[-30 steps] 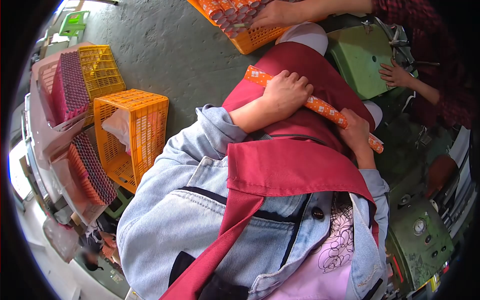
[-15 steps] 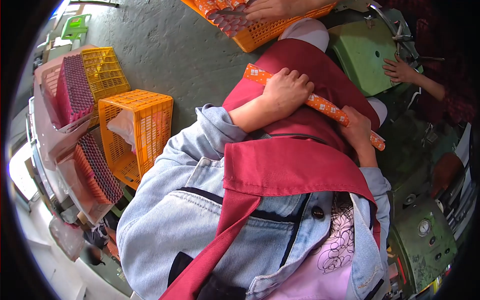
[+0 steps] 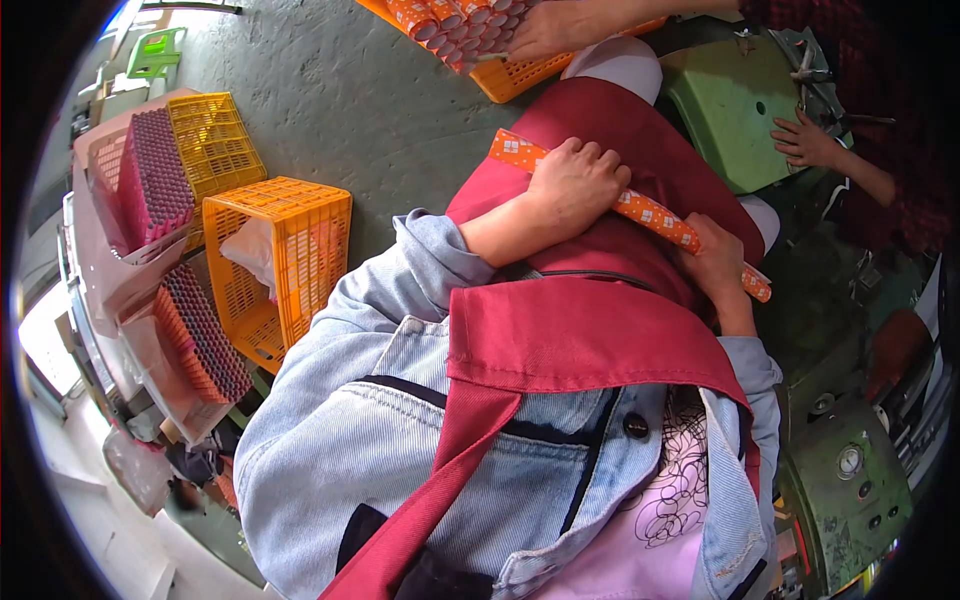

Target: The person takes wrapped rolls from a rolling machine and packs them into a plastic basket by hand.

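An orange paper tube (image 3: 655, 217) with white house-like prints lies slanting across the red apron (image 3: 590, 110) on my lap. My left hand (image 3: 577, 182) is closed over it, knuckles up, near its upper left end. Farther along, my right hand (image 3: 712, 262) grips it from the side with fingers curled. Orange print shows again beyond this hand; whether it is the same tube or a second one, I cannot tell.
Another person's hand (image 3: 555, 30) touches a stack of orange tubes (image 3: 460, 30) on an orange crate (image 3: 510, 82); their other hand (image 3: 803, 140) rests by a green stool-like surface (image 3: 725, 110). Left stand an orange crate (image 3: 310, 270), a yellow crate (image 3: 215, 145) and purple-ended tube bundles (image 3: 155, 185).
The other person's hand at the tube stack has shifted slightly right, exposing more tube ends. My hands and the tube hold nearly the same place.
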`<control>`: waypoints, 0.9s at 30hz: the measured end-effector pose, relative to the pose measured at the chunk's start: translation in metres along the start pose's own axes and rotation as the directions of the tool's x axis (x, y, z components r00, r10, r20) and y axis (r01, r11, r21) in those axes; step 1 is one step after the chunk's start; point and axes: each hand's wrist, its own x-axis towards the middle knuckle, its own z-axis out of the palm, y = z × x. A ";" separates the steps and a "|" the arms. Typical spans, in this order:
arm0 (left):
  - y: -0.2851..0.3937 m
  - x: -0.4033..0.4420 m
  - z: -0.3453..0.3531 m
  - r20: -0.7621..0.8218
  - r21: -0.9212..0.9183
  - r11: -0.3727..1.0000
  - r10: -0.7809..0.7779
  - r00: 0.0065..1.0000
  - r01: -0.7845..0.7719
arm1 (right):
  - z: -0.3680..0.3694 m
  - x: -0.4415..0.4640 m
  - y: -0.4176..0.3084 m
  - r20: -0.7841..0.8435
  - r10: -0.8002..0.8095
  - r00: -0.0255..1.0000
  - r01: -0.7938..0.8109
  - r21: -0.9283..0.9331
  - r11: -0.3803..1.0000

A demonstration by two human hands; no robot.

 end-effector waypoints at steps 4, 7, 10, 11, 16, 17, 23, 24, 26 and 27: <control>0.001 0.000 0.002 -0.015 -0.002 1.000 -0.002 1.000 0.002 | 0.000 0.000 0.001 0.009 0.002 1.000 -0.002 0.001 1.000; 0.000 0.000 0.001 -0.020 0.006 1.000 -0.005 1.000 0.005 | 0.001 0.000 0.001 0.010 -0.001 1.000 0.001 -0.002 1.000; 0.001 0.000 0.002 -0.015 0.002 1.000 -0.006 1.000 0.006 | 0.000 0.000 0.001 0.022 0.014 1.000 -0.014 0.002 1.000; 0.001 0.001 0.002 -0.013 0.001 1.000 -0.006 1.000 0.006 | 0.000 0.000 0.001 0.021 0.014 1.000 -0.014 0.002 1.000; 0.001 0.001 0.002 -0.014 -0.002 1.000 -0.011 1.000 0.011 | 0.001 0.000 0.001 0.021 0.019 1.000 -0.020 0.008 1.000; 0.000 0.000 0.003 -0.036 0.005 1.000 -0.003 0.999 0.003 | 0.001 0.000 0.001 0.023 0.023 0.999 -0.023 0.010 1.000; -0.002 0.001 0.005 -0.069 0.010 1.000 0.014 0.998 -0.013 | 0.000 0.001 0.001 0.016 0.024 1.000 -0.024 0.005 1.000; -0.003 0.002 0.003 -0.076 0.018 1.000 0.013 0.997 -0.012 | 0.000 0.003 0.001 0.016 0.021 1.000 -0.021 0.013 1.000; -0.004 0.003 -0.002 -0.054 0.005 1.000 0.012 0.998 -0.012 | -0.002 0.004 0.002 0.019 0.017 1.000 -0.018 0.029 0.999; -0.004 0.004 -0.004 -0.044 -0.002 1.000 0.012 0.999 -0.012 | -0.003 0.005 0.003 0.012 0.012 1.000 -0.013 0.025 1.000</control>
